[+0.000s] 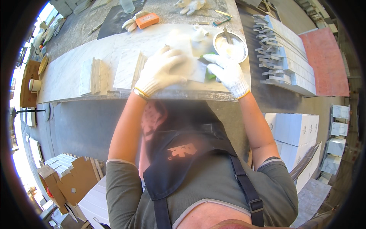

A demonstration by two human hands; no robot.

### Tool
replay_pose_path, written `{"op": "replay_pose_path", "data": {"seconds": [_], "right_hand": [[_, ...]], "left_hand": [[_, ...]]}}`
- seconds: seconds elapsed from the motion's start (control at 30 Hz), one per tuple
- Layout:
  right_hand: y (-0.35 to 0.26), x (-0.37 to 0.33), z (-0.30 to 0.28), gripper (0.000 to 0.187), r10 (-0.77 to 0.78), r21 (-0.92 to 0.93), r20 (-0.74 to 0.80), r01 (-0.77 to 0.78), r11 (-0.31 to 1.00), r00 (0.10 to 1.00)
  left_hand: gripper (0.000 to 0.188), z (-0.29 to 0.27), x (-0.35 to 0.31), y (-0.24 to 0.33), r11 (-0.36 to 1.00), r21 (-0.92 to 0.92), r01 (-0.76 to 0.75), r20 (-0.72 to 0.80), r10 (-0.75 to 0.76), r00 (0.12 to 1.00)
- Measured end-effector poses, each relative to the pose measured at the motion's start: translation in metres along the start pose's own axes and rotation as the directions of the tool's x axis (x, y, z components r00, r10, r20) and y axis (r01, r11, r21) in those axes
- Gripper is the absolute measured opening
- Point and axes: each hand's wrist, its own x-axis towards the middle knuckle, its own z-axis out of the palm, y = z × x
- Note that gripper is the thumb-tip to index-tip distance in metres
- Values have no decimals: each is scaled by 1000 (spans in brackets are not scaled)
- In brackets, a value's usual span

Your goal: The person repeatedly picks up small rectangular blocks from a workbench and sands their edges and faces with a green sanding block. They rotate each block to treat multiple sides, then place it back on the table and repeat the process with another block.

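Observation:
Both my hands wear white knitted gloves and work over a pale marble tile (198,72) near the front of the bench. My left hand (162,70) lies over the tile's left part, fingers spread and partly blurred. My right hand (229,74) is closed on a small green tool (210,74) with a dark part, at the tile's right edge; its exact kind is mostly hidden by the glove. Just beyond that hand stands a round tub (231,49) of white paste with a spatula (227,36) in it. Left of my left hand stand thin marble pieces (139,66).
More marble strips (90,76) stand farther left on the long slab. An orange box (147,20) and spare gloves (190,6) lie at the back. Tied stacks of slabs (291,57) sit right of the bench. White cartons (292,129) stand by my right elbow.

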Motion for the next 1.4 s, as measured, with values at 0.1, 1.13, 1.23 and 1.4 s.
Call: {"op": "replay_pose_path", "data": {"seconds": [0.1,1.13,1.23,1.4], "right_hand": [[-3,13,-1,39,19,-50,29,-18,999,999],[-16,-4,-3,36,15,-22,243,-10,1000,970],[-12,13,-7,37,-9,109,224,-15,994,974],[-15,14,-6,38,-81,112,206,59,992,975]], "left_hand": [[74,0,0,-1,1000,0,-5,1,5,1000],[73,0,0,-2,999,-42,-21,-8,21,1000],[74,-1,-1,-1,1000,-22,-2,9,2,1000],[76,-2,2,0,1000,12,-4,21,4,1000]]}}
